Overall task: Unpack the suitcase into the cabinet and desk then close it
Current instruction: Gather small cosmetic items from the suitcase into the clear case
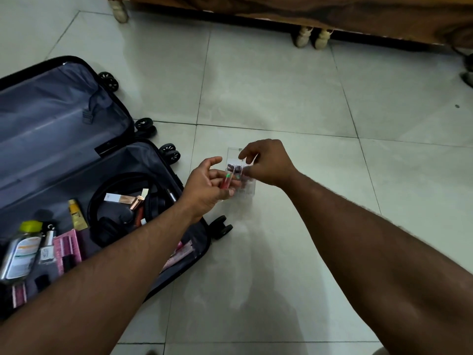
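Observation:
An open black suitcase (122, 116) with grey lining lies on the tiled floor at the left. Its near half holds black headphones (110, 201), a clear bottle with a green cap (21, 249), a yellow tube (76, 213), a pink packet (67, 248) and several small cosmetics. To its right stands a clear plastic organiser (234, 153) on the floor, with dark-capped tubes in its slots. My left hand (207, 190) holds a small red tube (226, 181) beside the organiser. My right hand (266, 162) hovers over the organiser, fingers curled, pinching something small at its top.
A wooden furniture piece with pale turned legs (303, 37) runs along the top of the view. Suitcase wheels (170, 152) stick out toward the organiser. Pale floor tiles (332, 175) stretch to the right.

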